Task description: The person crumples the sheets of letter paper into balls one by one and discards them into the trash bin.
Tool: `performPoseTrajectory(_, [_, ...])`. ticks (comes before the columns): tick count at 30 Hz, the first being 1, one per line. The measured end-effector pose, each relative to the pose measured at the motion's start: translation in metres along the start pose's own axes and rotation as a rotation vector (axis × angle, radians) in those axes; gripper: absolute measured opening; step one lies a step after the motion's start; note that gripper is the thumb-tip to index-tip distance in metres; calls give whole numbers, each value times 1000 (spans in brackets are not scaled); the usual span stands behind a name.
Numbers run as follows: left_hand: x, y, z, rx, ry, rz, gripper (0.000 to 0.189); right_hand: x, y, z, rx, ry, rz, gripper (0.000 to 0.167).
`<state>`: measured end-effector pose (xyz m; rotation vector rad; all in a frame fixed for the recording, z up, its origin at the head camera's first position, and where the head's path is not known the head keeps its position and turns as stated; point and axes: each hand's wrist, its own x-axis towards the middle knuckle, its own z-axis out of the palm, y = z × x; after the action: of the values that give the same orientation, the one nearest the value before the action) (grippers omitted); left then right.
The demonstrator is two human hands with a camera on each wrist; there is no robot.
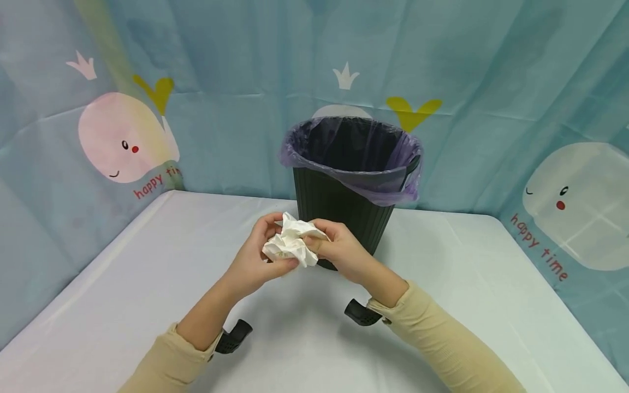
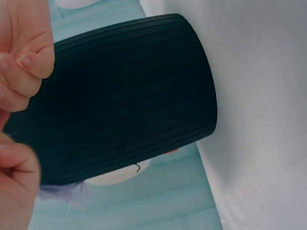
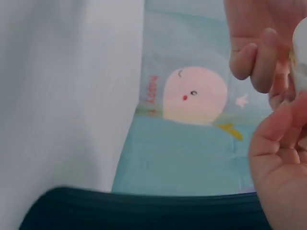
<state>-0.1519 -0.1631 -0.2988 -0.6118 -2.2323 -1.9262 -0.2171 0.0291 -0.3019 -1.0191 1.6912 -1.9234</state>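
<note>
Both hands hold a crumpled white tissue (image 1: pixel 294 240) above the table, in front of the bin. The left hand (image 1: pixel 255 259) grips its left side, with the thumb below and the fingers curled behind. From the right, the right hand (image 1: pixel 341 251) pinches the tissue between thumb and fingers. Part of the white tissue (image 3: pixel 300 52) shows at the edge of the right wrist view. Just behind the hands stands a black ribbed trash bin (image 1: pixel 321 199), upright, lined with a purple plastic bag (image 1: pixel 375 185) folded over its rim.
A white cloth covers the table (image 1: pixel 123 295). Behind it hangs a blue curtain (image 1: pixel 231 142) with cartoon prints. Black wrist mounts (image 1: pixel 235 335) stick out under both beige sleeves (image 1: pixel 442 344).
</note>
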Motion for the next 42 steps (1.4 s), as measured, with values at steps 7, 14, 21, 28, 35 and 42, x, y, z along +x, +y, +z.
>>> performPoseTrajectory(7, [0,-4,4,-41,136,33,53,1,-1,2,-136,88,-3,47])
performPoseTrajectory(14, [-3,-2,2,47,194,-6,45,-9,4,1,-428,75,-362,55])
performPoseTrajectory(21, [-3,6,4,43,254,-130,36,-14,6,1,-662,31,-571,81])
performPoseTrajectory(28, [1,9,10,121,242,-233,43,-10,14,10,-791,168,-630,107])
performPoseTrajectory(35, [-7,11,-1,233,34,-220,57,-11,12,10,-712,239,-685,80])
performPoseTrajectory(42, [-10,8,-14,306,-59,102,65,-13,5,3,-514,141,-561,66])
